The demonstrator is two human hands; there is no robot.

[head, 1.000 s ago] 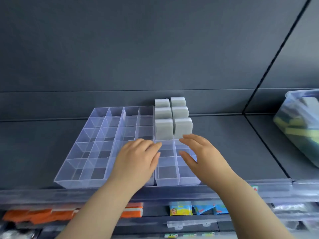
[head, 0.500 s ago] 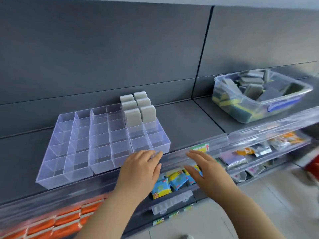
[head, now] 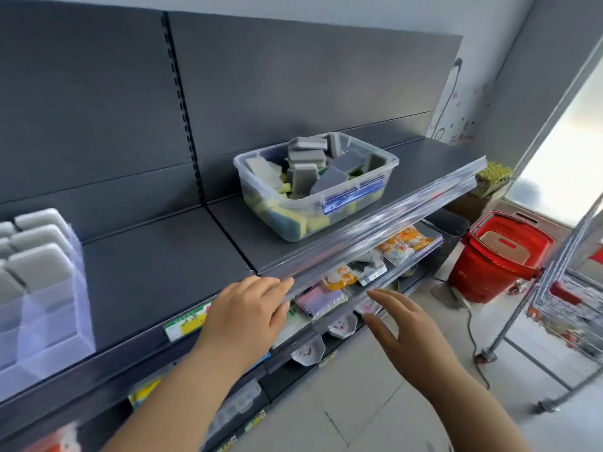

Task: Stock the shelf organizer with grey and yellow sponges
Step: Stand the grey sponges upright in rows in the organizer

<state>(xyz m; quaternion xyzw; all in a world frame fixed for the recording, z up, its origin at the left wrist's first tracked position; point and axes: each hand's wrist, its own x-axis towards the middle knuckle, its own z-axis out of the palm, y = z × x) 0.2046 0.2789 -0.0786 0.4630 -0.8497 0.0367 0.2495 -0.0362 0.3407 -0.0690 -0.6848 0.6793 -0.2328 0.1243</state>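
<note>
A clear plastic bin (head: 362, 171) full of loose grey and yellow sponges (head: 308, 163) stands on the dark shelf, right of centre. At the far left edge the clear shelf organizer (head: 55, 324) shows only its right end, with several grey sponges (head: 37, 267) standing upright in its back cells. My left hand (head: 248, 316) hovers with straight fingers over the shelf's front lip, empty. My right hand (head: 403, 324) is spread open in front of the lower shelf, holding nothing. Both hands are below and in front of the bin.
The dark shelf (head: 156, 265) lies between organizer and bin. A lower shelf holds packaged goods (head: 339, 277). On the floor at the right stand a red shopping basket (head: 499, 259) and a wire cart (head: 567, 308).
The view has swung right, from the organizer to the sponge bin. Both hands have left the organizer and moved right along the shelf front, still empty.
</note>
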